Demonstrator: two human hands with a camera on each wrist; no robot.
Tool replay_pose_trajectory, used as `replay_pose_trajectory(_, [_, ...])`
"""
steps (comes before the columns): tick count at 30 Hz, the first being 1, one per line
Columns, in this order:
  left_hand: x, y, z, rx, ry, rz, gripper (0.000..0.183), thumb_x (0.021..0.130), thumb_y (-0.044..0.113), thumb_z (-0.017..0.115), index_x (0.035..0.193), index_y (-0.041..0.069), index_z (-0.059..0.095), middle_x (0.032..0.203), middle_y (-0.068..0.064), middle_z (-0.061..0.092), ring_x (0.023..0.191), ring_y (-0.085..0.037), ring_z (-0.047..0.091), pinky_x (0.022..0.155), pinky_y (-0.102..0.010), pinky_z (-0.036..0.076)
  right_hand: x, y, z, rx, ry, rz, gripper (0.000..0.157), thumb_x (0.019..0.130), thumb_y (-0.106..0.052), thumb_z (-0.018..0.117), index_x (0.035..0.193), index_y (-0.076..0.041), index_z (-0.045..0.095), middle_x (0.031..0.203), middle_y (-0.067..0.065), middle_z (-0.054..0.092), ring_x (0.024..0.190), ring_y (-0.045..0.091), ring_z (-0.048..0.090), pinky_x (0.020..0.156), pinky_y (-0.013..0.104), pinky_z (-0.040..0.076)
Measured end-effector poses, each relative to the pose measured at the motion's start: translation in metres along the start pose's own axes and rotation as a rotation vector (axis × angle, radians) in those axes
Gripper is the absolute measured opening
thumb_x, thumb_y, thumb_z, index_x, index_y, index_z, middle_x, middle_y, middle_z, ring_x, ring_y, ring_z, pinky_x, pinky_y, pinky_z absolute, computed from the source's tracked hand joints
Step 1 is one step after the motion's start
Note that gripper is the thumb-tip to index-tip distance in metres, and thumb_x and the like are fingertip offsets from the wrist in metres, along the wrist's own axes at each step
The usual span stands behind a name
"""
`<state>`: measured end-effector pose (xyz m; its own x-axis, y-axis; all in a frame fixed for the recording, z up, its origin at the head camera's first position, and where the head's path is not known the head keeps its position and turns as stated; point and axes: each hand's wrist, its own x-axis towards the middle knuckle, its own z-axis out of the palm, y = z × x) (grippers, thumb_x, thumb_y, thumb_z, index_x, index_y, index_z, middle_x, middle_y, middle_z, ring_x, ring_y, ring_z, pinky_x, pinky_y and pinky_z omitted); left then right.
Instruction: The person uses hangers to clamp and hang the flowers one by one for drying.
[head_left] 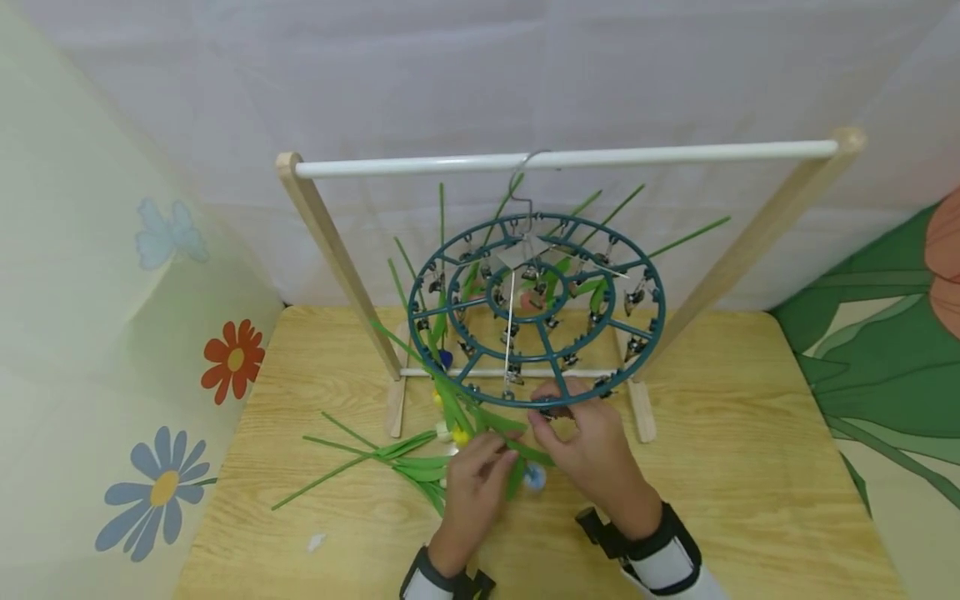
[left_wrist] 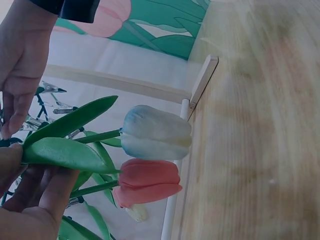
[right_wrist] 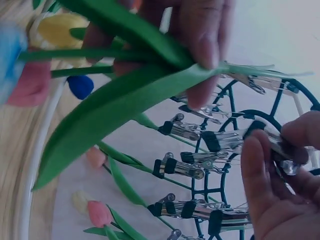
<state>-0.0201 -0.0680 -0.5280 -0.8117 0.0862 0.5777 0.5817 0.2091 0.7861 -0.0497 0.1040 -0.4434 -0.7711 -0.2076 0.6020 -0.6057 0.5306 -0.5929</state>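
In the left wrist view, my left hand (left_wrist: 42, 200) grips a light-blue artificial tulip (left_wrist: 155, 132) by its stem and leaves, its bloom pointing down toward the table. A pink tulip (left_wrist: 150, 182) appears close beside that bloom. At the near rim of a round dark-green clip hanger (head_left: 551, 358), my right hand (head_left: 596, 454) pinches a metal clip (right_wrist: 285, 150) with dark tips between thumb and fingers. The held stem's thin end (right_wrist: 260, 71) reaches toward the hanger above my left fingers.
A wooden rack with a white bar (head_left: 420, 165) carries the hanger. Other tulips hang bloom-down from its clips, among them a pink one (right_wrist: 100, 214). Loose tulip stems (head_left: 360, 454) lie on the wooden table (head_left: 300, 383) at left, near a small white scrap (head_left: 316, 542).
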Motion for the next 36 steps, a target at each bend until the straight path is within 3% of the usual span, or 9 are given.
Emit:
replay_pose_trajectory(4, [0.003,-0.001,0.001,-0.004,0.043,0.018,0.014,0.094,-0.008,0.066,0.103,0.001,0.074,0.106,-0.017,0.076,0.087,-0.025,0.074,0.074,-0.024,0.064,-0.001,0.001,-0.001,0.177,0.008,0.057,0.033,0.078,0.009,0.084,0.105,-0.004,0.072,0.103,0.007,0.076,0.088,0.012,0.074,0.076,0.016,0.062])
replay_pose_trajectory(7, [0.005,0.000,0.002,-0.019,0.067,0.020,0.013,0.093,-0.009,0.066,0.101,0.000,0.073,0.107,-0.019,0.074,0.087,-0.026,0.073,0.072,-0.024,0.065,-0.002,0.003,-0.001,0.224,0.015,0.052,0.033,0.073,0.008,0.087,0.102,-0.003,0.076,0.099,0.009,0.078,0.084,0.012,0.076,0.073,0.017,0.062])
replay_pose_trajectory(15, [0.009,0.000,0.004,-0.070,0.092,0.006,0.015,0.095,-0.009,0.065,0.106,-0.002,0.072,0.102,-0.019,0.073,0.088,-0.025,0.072,0.072,-0.030,0.066,-0.005,0.007,0.002,0.143,0.032,-0.048,0.020,0.078,-0.010,0.089,0.095,-0.003,0.080,0.089,0.008,0.080,0.072,0.016,0.076,0.064,0.016,0.060])
replay_pose_trajectory(23, [0.012,0.001,0.006,-0.066,0.103,0.017,0.013,0.095,-0.007,0.066,0.104,-0.001,0.073,0.096,-0.016,0.071,0.087,-0.024,0.072,0.075,-0.030,0.066,-0.004,0.005,0.005,0.173,0.039,-0.061,0.020,0.073,-0.002,0.090,0.091,-0.003,0.080,0.086,0.008,0.080,0.071,0.015,0.076,0.062,0.014,0.059])
replay_pose_trajectory(32, [0.015,-0.001,0.007,-0.036,0.104,0.050,0.017,0.093,-0.008,0.068,0.108,-0.002,0.074,0.099,-0.017,0.074,0.088,-0.024,0.073,0.076,-0.028,0.065,-0.003,0.006,0.006,0.156,0.038,-0.105,0.024,0.084,-0.022,0.085,0.093,-0.001,0.080,0.085,0.009,0.079,0.067,0.016,0.075,0.060,0.015,0.059])
replay_pose_trajectory(36, [0.015,-0.001,0.006,-0.033,0.093,0.025,0.017,0.093,-0.007,0.069,0.108,-0.001,0.074,0.100,-0.017,0.074,0.089,-0.026,0.073,0.078,-0.029,0.065,-0.003,0.007,0.007,0.134,0.003,-0.080,0.023,0.083,-0.020,0.085,0.098,-0.004,0.078,0.089,0.006,0.079,0.070,0.014,0.074,0.064,0.015,0.059])
